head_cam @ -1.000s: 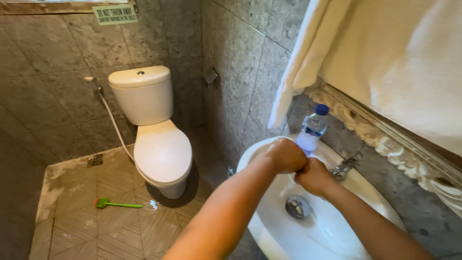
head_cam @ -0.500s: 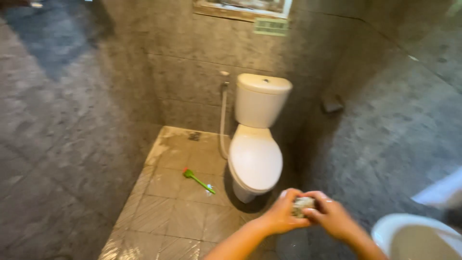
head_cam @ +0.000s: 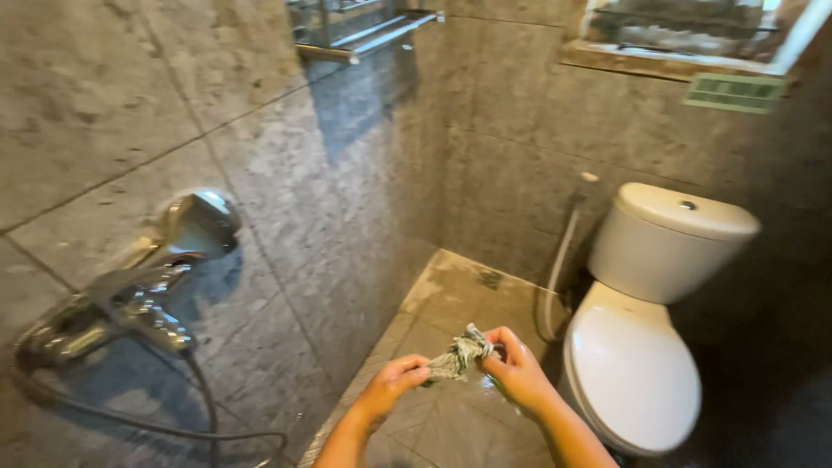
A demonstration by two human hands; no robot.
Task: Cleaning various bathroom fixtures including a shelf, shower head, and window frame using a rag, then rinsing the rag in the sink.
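Left hand (head_cam: 394, 381) and right hand (head_cam: 516, 368) both closed on the twisted cloth (head_cam: 458, 355), now held over the floor (head_cam: 468, 303) by the shower mixer (head_cam: 147, 286), away from the sink.

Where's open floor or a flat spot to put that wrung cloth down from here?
Both hands, left hand and right hand, grip the cloth. Bare floor tiles lie between the left wall and the toilet; its closed lid is flat. Crowded: the hose beside the tank, the shower mixer on the wall.
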